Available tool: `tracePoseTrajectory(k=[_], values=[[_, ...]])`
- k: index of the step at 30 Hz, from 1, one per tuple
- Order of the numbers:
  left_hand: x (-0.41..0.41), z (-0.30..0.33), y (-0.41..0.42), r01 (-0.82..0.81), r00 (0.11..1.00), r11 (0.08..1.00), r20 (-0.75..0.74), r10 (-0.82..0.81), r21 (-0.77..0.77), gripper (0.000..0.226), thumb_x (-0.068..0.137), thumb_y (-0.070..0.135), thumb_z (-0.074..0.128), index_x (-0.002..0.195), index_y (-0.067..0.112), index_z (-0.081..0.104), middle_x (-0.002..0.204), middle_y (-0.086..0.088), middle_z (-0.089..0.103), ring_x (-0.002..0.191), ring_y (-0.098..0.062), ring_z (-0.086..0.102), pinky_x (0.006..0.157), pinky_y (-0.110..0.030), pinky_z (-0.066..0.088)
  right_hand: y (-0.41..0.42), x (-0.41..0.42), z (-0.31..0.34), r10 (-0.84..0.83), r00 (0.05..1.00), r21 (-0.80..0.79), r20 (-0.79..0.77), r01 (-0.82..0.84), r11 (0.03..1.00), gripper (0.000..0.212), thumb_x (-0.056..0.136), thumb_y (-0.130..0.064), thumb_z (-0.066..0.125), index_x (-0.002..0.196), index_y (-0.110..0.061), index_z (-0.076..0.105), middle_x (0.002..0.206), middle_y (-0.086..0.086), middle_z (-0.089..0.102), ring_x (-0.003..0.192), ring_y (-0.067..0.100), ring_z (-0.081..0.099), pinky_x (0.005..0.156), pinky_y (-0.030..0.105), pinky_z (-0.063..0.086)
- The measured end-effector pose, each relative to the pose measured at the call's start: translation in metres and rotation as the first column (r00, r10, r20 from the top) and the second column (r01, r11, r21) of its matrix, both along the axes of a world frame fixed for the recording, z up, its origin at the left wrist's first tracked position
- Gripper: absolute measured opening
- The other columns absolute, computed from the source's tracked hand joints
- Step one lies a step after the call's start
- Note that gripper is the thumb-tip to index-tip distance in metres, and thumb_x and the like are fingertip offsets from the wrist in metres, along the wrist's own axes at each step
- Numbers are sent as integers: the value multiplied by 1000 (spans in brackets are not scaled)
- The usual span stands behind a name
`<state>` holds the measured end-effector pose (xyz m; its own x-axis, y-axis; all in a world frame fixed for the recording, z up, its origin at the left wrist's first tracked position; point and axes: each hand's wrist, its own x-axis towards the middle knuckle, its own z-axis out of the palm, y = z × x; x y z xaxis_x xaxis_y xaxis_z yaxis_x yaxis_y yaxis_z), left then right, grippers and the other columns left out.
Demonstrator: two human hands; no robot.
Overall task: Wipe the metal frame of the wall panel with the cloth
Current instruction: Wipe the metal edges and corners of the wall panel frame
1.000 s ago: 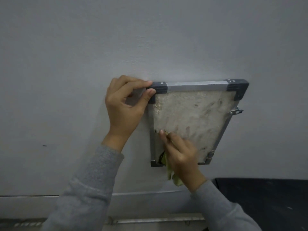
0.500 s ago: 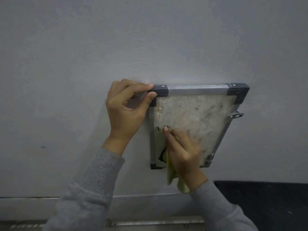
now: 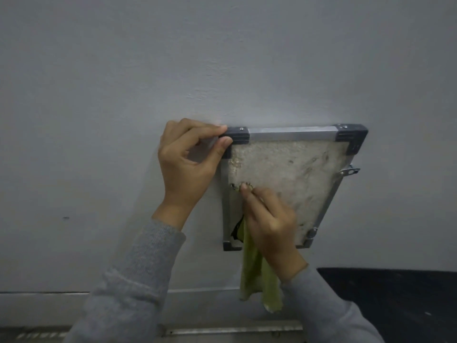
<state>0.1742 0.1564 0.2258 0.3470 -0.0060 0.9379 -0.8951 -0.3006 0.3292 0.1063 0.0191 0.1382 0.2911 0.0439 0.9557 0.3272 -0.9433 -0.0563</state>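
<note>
A small wall panel [image 3: 284, 169] with a stained beige face leans off the grey wall. Its metal frame [image 3: 291, 133] has dark plastic corner pieces. My left hand [image 3: 185, 167] pinches the frame's top left corner between thumb and fingers. My right hand [image 3: 267, 219] grips a yellow-green cloth [image 3: 257, 278] and presses it with the fingertips against the panel face just inside the left frame rail [image 3: 225, 206]. The rest of the cloth hangs below the panel's bottom edge. The lower left part of the panel is hidden behind my right hand.
A metal bracket [image 3: 348, 171] sticks out from the frame's right rail. The plain grey wall [image 3: 99, 120] surrounds the panel. A dark surface [image 3: 395, 300] lies at the lower right, and a metal track [image 3: 235, 330] runs along the floor below the wall.
My right hand has slid the cloth upward along the inside of the left rail, and more cloth now hangs below the panel. My left hand still holds the top left corner.
</note>
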Motion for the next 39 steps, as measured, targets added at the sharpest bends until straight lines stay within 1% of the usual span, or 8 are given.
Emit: tracePoseTrajectory(k=[6, 9, 13, 16, 22, 30, 36, 39], values=[[-1, -2, -1, 11, 1000, 1000, 5, -11, -17, 9, 86, 24, 72, 94, 20, 68, 91, 10, 61, 85, -9, 51, 68, -31, 46, 2, -12, -14, 11, 995, 7, -98, -11, 1000, 11, 87, -3, 65, 91, -4, 75, 76, 7, 67, 52, 20, 55, 43, 30, 47], [-1, -4, -1, 11, 1000, 1000, 8, -11, -21, 9, 86, 25, 72, 94, 20, 68, 92, 10, 62, 87, -9, 52, 69, -34, 47, -2, -16, 6, 25, 1000, 144, 2, -25, 989, 12, 83, -3, 71, 95, -2, 74, 75, 9, 64, 56, 14, 52, 46, 26, 47], [0, -4, -2, 12, 1000, 1000, 5, -11, -28, 9, 87, 24, 72, 93, 20, 68, 93, 14, 61, 89, 0, 50, 70, -36, 47, -13, -8, 40, -29, 988, 262, 149, -11, 965, 16, 84, -2, 71, 99, 3, 71, 76, 12, 63, 68, 9, 49, 60, 15, 45], [2, -5, -2, 13, 1000, 999, 12, -13, -38, 9, 87, 24, 72, 94, 20, 68, 92, 13, 61, 89, 4, 49, 69, -42, 47, -14, -5, 38, -104, 987, 217, 123, 75, 973, 11, 84, -3, 74, 94, 1, 74, 73, 10, 66, 62, 12, 53, 52, 22, 47], [5, -7, -3, 19, 999, 998, 37, -18, -52, 8, 87, 23, 72, 93, 19, 68, 92, 11, 62, 90, 9, 49, 65, -48, 46, -12, -12, 11, -112, 993, 87, 46, 108, 990, 17, 76, -2, 80, 92, -5, 76, 74, 6, 69, 65, 14, 59, 61, 29, 49], [3, -7, -3, 15, 999, 999, 50, -13, -51, 8, 88, 21, 72, 93, 18, 67, 92, 13, 61, 91, 9, 51, 66, -51, 45, -49, -6, 44, -207, 957, 208, 204, 164, 964, 12, 89, -5, 68, 98, 0, 73, 75, 10, 66, 68, 13, 51, 61, 28, 42], [4, -8, -5, 8, 999, 998, 32, -6, -64, 9, 87, 19, 73, 93, 16, 68, 92, 10, 62, 91, 10, 50, 66, -50, 46, -39, -8, 11, -207, 969, 140, 137, 188, 972, 13, 80, -1, 77, 93, 1, 75, 72, 8, 69, 69, 11, 55, 59, 30, 46], [3, -8, -5, 6, 999, 998, 49, -3, -62, 9, 87, 19, 72, 94, 16, 67, 92, 11, 61, 90, 8, 50, 66, -47, 46, -41, -16, 16, -164, 980, 136, 110, 148, 980, 9, 86, -6, 72, 92, -1, 75, 75, 8, 69, 69, 12, 57, 60, 28, 46]])
